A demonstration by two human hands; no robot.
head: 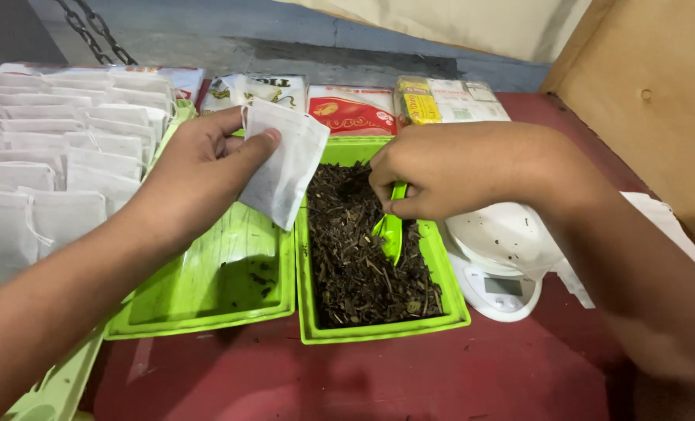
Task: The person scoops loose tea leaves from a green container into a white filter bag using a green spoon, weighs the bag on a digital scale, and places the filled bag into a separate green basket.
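My left hand pinches a small white drawstring pouch by its top edge and holds it above the gap between two green trays. My right hand grips a small green scoop, whose tip is dug into the dark dried leaves that fill the right green tray. The left green tray is shallow and holds only a few dark crumbs.
Rows of filled white pouches lie at the left. A white digital scale stands right of the leaf tray. Several printed packets line the back edge of the red table. A wooden board rises at the right.
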